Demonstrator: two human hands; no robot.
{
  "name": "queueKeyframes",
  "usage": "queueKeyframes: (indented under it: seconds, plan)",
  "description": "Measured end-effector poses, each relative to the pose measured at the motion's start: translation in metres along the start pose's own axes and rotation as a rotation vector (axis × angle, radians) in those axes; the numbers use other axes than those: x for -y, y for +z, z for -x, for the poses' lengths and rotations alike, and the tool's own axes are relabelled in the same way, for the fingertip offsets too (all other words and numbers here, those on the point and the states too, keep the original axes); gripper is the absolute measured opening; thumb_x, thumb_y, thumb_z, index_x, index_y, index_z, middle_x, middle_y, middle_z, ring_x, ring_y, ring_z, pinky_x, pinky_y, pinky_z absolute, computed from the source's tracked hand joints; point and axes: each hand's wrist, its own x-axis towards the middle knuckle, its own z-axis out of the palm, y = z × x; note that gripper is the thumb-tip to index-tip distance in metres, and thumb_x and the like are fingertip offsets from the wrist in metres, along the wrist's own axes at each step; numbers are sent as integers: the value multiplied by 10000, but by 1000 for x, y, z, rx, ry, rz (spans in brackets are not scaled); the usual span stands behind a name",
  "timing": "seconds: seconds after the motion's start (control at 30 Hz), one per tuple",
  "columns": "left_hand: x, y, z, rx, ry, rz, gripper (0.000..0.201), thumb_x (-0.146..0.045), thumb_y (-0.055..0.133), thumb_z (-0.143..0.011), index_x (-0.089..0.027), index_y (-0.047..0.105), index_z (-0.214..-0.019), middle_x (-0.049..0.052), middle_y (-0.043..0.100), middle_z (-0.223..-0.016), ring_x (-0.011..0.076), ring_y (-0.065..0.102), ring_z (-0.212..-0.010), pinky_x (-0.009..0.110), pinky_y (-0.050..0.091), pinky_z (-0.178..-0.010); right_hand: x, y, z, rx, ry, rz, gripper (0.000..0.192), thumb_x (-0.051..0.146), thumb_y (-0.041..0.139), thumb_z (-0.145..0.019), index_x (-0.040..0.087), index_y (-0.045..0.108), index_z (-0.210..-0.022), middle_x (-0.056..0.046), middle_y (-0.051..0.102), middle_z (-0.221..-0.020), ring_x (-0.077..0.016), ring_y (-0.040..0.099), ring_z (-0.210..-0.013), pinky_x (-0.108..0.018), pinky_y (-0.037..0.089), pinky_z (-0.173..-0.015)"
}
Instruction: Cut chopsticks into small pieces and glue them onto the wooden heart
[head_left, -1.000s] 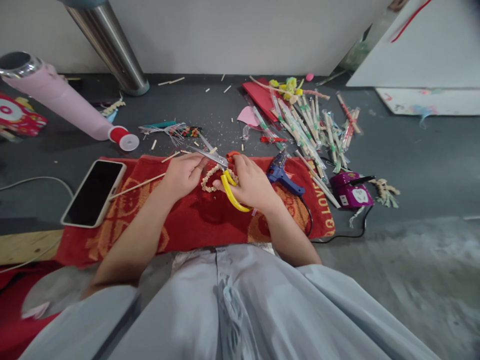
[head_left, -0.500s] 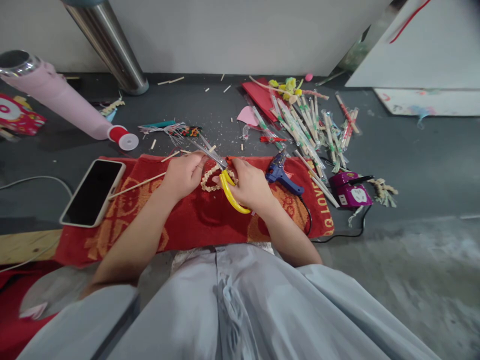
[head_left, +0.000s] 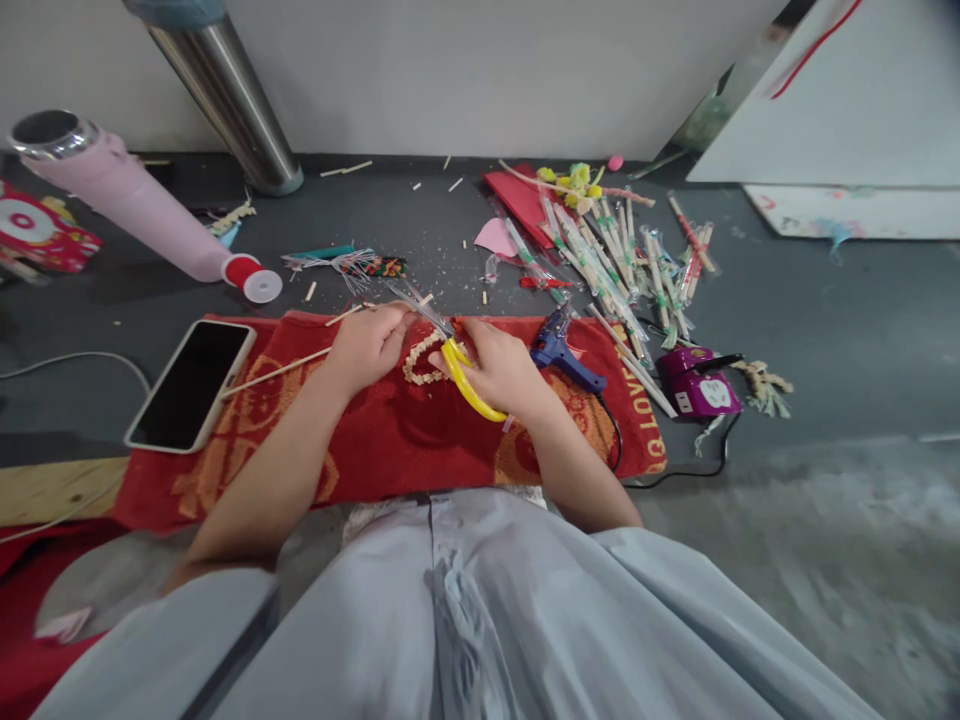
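Note:
My right hand grips yellow-handled scissors, whose metal blades point up and left past my left fingers. My left hand pinches the top of a small pale heart-shaped ring of beads or wood bits, held between both hands just above a red towel. A thin wooden stick runs out leftward from under my left hand across the towel.
A smartphone lies on the towel's left end. A blue glue gun and a purple plug block sit to the right. Wrapped sticks, red paper, a pink bottle and a steel post lie beyond.
The scissors' blades have drawn closer together and my right hand has shifted slightly left and up. The red handle loop seen earlier is hidden by my fingers.

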Motion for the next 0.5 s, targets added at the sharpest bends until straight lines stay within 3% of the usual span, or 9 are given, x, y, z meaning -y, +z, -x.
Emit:
queueKeyframes:
  seconds: [0.17,0.33,0.5]
  plan:
    - [-10,-6,-3,-38,-41,273,571,-535,252,-983,-196,463,-576,19,541,-582,122,515,-567,267,432,-621,-4,6,-2,-107,-56,-3,682,740,371,-868,119,526,-1102,-171,651,-1064,-297,623,-1001,-379,448,-843]
    - [-17,-8,0,-13,-133,631,526,-629,392,-933,-193,551,-686,-6,546,-556,104,518,-526,245,452,-573,-8,11,-2,-174,-154,-53,701,765,370,-849,130,490,-1118,-186,622,-1106,-300,587,-1068,-434,453,-928]
    - [-18,-13,0,70,-147,708,534,-650,423,-913,-191,533,-663,-19,513,-487,87,475,-452,218,416,-480,-7,10,-1,-129,-160,-71,712,787,347,-840,133,497,-1077,-167,621,-1073,-288,589,-1047,-421,452,-933]
